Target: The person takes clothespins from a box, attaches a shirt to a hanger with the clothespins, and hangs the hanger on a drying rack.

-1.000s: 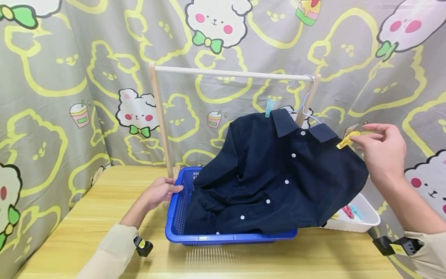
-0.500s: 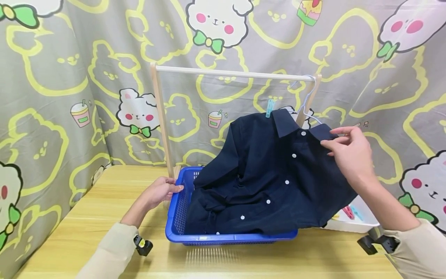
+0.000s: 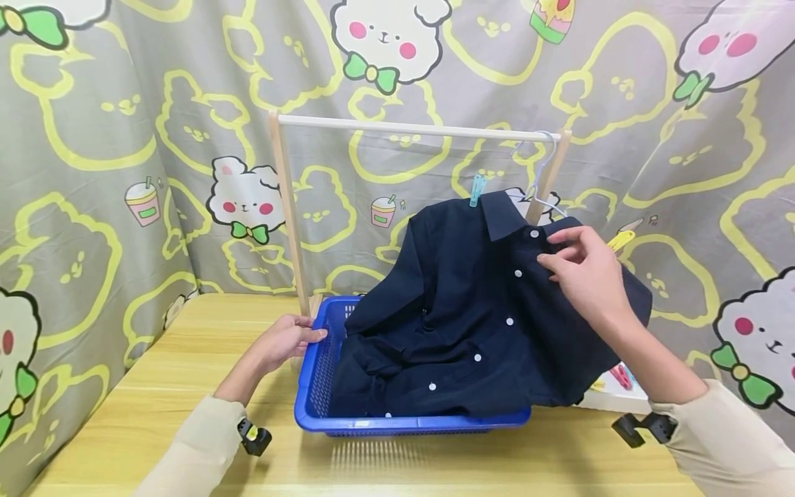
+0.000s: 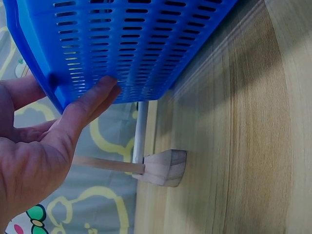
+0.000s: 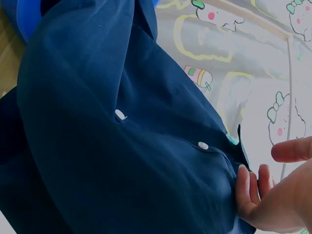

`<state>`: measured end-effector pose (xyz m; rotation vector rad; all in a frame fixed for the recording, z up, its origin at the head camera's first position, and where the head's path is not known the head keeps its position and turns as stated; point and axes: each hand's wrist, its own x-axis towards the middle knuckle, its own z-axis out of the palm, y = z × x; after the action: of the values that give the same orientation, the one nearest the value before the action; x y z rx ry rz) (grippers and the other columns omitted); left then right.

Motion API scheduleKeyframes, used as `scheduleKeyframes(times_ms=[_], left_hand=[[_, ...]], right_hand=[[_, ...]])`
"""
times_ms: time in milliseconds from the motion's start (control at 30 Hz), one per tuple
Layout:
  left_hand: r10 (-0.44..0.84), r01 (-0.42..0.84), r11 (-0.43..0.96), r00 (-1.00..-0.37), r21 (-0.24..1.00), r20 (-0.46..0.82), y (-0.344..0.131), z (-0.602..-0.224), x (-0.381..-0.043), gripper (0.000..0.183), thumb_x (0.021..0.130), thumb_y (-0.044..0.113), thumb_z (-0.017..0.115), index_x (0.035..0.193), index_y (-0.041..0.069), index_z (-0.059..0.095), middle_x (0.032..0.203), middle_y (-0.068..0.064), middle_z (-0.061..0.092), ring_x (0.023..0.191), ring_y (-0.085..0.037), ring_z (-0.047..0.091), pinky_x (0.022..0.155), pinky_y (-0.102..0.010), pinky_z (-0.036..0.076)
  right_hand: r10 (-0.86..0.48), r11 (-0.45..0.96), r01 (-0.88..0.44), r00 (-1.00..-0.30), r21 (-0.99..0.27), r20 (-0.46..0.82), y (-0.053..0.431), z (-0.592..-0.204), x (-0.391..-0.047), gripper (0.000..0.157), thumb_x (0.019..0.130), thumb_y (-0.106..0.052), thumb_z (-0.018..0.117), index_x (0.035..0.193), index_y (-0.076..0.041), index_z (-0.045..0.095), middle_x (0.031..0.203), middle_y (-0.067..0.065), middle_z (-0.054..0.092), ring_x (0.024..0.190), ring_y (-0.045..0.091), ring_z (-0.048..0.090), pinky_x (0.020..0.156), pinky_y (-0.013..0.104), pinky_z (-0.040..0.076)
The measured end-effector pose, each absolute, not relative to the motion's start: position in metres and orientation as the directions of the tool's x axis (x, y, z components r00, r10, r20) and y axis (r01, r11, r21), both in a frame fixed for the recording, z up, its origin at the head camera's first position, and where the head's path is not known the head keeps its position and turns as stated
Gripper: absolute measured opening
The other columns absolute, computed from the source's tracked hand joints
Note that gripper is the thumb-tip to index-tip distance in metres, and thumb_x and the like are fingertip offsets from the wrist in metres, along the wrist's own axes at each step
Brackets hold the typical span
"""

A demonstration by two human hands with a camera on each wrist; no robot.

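A dark navy shirt (image 3: 459, 290) with white buttons hangs on a pale lilac wire hanger (image 3: 543, 166); its lower part lies in a blue basket (image 3: 428, 422). At one shoulder sits a light blue clothespin (image 3: 477, 190), at the other a yellow clothespin (image 3: 623, 239), partly behind the right hand. My left hand (image 3: 288, 342) grips the basket's left rim, thumb over the edge and fingers against the slotted outer wall (image 4: 122, 46). My right hand (image 3: 586, 273) is at the shirt's collar, covering one collar point, with thumb and fingers apart in the right wrist view.
A small rack with a white rod (image 3: 422, 128) and wooden posts (image 3: 287, 214) stands behind the basket. A white tray (image 3: 611, 400) with several clothespins sits at the right, partly covered by the shirt. A patterned curtain (image 3: 205, 90) backs the wooden table (image 3: 186, 345).
My right hand has left the yellow clothespin and moved left to the collar. The hanger and the shirt's top have shifted slightly left. My left hand stays on the basket.
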<state>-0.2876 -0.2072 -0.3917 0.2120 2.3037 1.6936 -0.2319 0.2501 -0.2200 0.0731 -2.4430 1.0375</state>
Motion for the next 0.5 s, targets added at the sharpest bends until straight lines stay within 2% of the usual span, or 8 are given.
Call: scheduleKeyframes(times_ms=[233,367,500], left_hand=[[0.269,-0.045,0.313,-0.954,0.949,-0.134,-0.208,-0.392,-0.287,0.059,0.102,0.018,0.057,0.145,-0.017,0.037,0.14,-0.032,0.056,0.127,-0.045,0.058,0.106,-0.056,0.045],[0.275,-0.042,0.313,-0.952,0.949,-0.133,-0.208,-0.392,-0.288,0.06,0.102,0.018,0.058,0.145,-0.017,0.037,0.14,-0.032,0.055,0.128,-0.045,0.058,0.106,-0.056,0.045],[0.282,-0.039,0.314,-0.95,0.949,-0.132,-0.208,-0.392,-0.289,0.058,0.102,0.018,0.058,0.144,-0.017,0.039,0.139,-0.031,0.056,0.127,-0.043,0.059,0.106,-0.056,0.046]], right_hand=[[0.023,0.719,-0.305,-0.888,-0.624,0.46,0.239,-0.226,-0.236,0.034,0.098,-0.027,0.066,0.126,-0.01,0.062,0.093,0.012,0.069,0.072,0.017,0.069,0.066,0.018,0.051],[-0.038,0.741,-0.317,-0.9,-0.592,0.435,0.23,-0.227,-0.237,0.031,0.097,-0.023,0.067,0.124,-0.011,0.063,0.092,0.013,0.07,0.076,0.023,0.069,0.069,0.022,0.053],[-0.081,0.758,-0.315,-0.914,-0.571,0.398,0.222,-0.229,-0.24,0.031,0.095,-0.023,0.068,0.123,-0.011,0.064,0.093,0.009,0.072,0.079,0.02,0.068,0.072,0.03,0.053]])
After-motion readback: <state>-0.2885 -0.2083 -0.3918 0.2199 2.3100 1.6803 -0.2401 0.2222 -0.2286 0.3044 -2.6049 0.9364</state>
